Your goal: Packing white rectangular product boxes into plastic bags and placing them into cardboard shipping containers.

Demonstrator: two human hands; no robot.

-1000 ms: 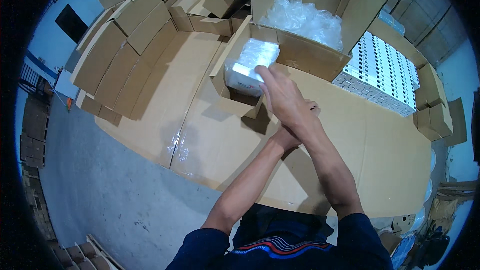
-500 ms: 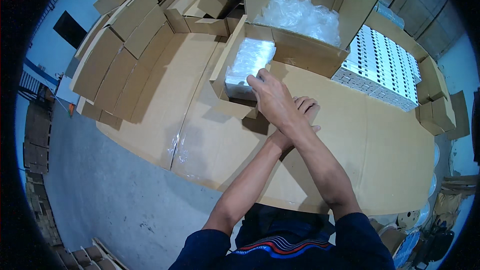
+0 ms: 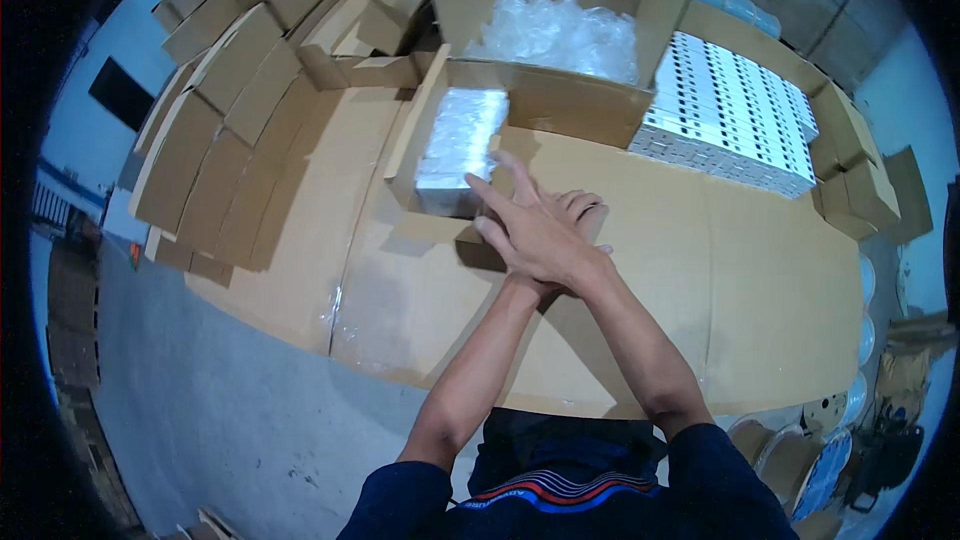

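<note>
A small open cardboard box (image 3: pixel 408 136) lies on the cardboard-covered table (image 3: pixel 760 300), filled with a white plastic-wrapped pack (image 3: pixel 458 145). My right hand (image 3: pixel 528 230) is flat with fingers spread, and its fingertips reach the box's near corner. My left hand (image 3: pixel 586 206) lies crossed beneath it, only its extended fingers showing to the right of the right hand. Neither hand holds anything. The forearms cross just below the hands.
A large open carton (image 3: pixel 560 105) of clear plastic bags stands behind the small box. A block of several small white boxes (image 3: pixel 735 110) lies to its right. Flat folded cartons (image 3: pixel 215 140) are stacked at the left, and small brown boxes (image 3: pixel 850 180) sit at the far right.
Both hands have drawn back from the top of the small box toward me and now lie just in front of it. The box stays put.
</note>
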